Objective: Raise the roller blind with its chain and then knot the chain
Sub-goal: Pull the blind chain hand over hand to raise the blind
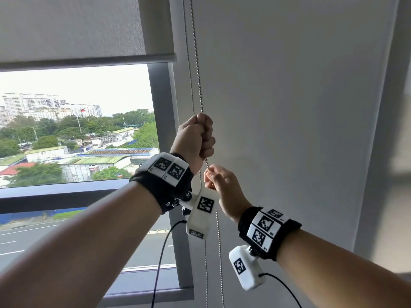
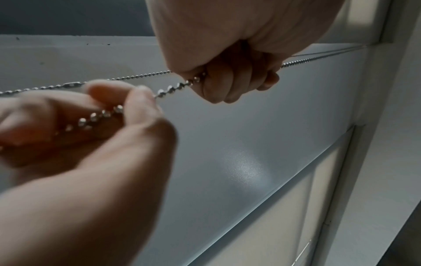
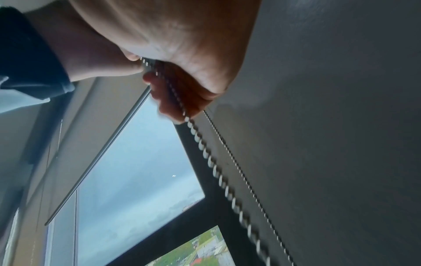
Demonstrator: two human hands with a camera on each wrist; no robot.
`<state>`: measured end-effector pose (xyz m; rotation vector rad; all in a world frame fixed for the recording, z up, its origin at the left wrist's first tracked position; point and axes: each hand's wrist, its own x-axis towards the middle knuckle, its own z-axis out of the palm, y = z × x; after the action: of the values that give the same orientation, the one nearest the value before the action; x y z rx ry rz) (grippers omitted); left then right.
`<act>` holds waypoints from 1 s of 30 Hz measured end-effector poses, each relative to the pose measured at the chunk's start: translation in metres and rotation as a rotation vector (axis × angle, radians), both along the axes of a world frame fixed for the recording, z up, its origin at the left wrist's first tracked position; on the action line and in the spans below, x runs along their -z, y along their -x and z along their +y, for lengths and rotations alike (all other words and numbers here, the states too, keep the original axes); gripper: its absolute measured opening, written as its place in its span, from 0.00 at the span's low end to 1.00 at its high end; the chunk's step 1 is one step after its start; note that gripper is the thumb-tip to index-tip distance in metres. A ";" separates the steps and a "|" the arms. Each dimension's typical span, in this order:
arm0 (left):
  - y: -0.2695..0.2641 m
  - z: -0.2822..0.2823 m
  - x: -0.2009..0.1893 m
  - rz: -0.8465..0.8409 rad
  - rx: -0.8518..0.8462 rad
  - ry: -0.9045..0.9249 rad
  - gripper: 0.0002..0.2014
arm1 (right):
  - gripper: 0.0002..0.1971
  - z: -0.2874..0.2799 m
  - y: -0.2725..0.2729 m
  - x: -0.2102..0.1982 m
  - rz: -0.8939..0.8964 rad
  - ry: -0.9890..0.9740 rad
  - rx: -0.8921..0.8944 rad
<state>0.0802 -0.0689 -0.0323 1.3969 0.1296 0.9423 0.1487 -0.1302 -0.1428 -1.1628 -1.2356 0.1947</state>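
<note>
The grey roller blind (image 1: 71, 25) covers the upper window, and its bottom bar (image 1: 89, 61) hangs well above the sill. A metal bead chain (image 1: 198, 74) runs down beside the window frame in two strands. My left hand (image 1: 200, 138) is a fist that grips the front strand. Just below it, my right hand (image 1: 211, 176) pinches the same strand between thumb and fingers. In the left wrist view, the chain (image 2: 175, 88) stretches taut from the left hand (image 2: 227, 75) to the right hand (image 2: 123, 106). The right wrist view shows the chain (image 3: 214, 165) passing through my right hand (image 3: 182, 86).
A dark vertical window frame post (image 1: 162, 107) stands left of the chain. A plain white wall (image 1: 289, 107) fills the right. Black cables (image 1: 160, 263) hang from the wrist cameras below my arms. Buildings and trees lie outside the glass.
</note>
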 end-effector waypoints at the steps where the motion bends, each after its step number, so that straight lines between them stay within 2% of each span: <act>1: 0.001 0.001 0.003 -0.001 -0.002 0.001 0.18 | 0.11 0.000 -0.004 -0.005 -0.006 -0.005 0.000; 4: 0.002 0.003 0.017 -0.011 0.003 0.026 0.18 | 0.15 0.002 -0.015 -0.028 0.023 -0.071 -0.022; 6: 0.004 0.003 0.031 -0.003 0.008 0.036 0.18 | 0.14 0.004 -0.016 -0.047 0.037 -0.102 -0.035; 13: 0.012 0.007 0.077 0.101 -0.003 0.042 0.19 | 0.16 0.007 -0.010 -0.095 -0.054 -0.102 0.008; 19: 0.017 0.000 0.114 0.187 -0.005 0.065 0.20 | 0.16 0.016 0.007 -0.116 0.079 -0.081 -0.121; 23: 0.018 0.001 0.118 0.228 -0.020 0.019 0.20 | 0.18 0.021 0.017 -0.115 0.219 -0.035 -0.145; 26: 0.023 0.006 0.113 0.247 0.047 -0.018 0.19 | 0.19 0.019 0.021 -0.113 0.221 -0.038 -0.141; 30: 0.029 0.022 0.099 0.192 0.147 0.019 0.20 | 0.19 0.017 0.018 -0.110 0.234 -0.071 -0.147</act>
<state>0.0510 -0.0469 -0.1308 1.4574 0.1767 0.6830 0.1304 -0.1135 -0.0325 -0.9587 -1.1116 0.3836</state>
